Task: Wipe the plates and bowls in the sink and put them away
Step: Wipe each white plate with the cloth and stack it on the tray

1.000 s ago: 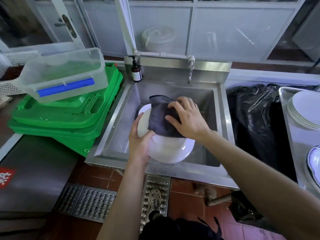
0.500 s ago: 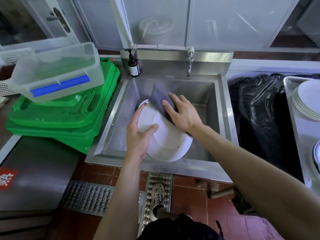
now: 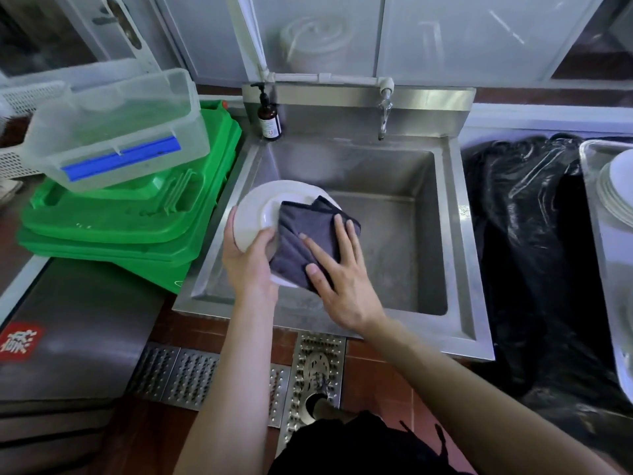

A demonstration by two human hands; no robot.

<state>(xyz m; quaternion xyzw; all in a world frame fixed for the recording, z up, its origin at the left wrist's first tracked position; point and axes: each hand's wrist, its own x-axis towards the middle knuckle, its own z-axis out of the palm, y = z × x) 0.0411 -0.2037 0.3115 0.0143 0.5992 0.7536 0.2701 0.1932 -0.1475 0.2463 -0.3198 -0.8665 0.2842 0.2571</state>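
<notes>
White porcelain fills my left hand (image 3: 248, 257): I grip the plate (image 3: 270, 207) by its near left rim, thumb curled over the face and fingers behind, and hold it tilted above the front left part of the steel sink (image 3: 459, 255). My right hand (image 3: 337, 272) lies flat on the grey cloth (image 3: 301, 241), fingers straight and spread, pressing it against the plate's lower right half.

What matters for the coming stroke is where the bare surface lies from that hand. The uncovered part of the plate runs up and to the left of the cloth, away from my right palm and toward the sink's left wall, so I judge the wipe should travel that way, across the face toward the far rim. My left hand is the nearer one to that rim and can turn the plate to feed it under the cloth.

Once dry, the plate would likely go with the stack of white plates (image 3: 616, 193) in the metal tray (image 3: 592, 207) at my right, well apart from the sink, past the black bag (image 3: 520, 234). I see no other dishes in the basin, though the plate hides part of it.
</notes>
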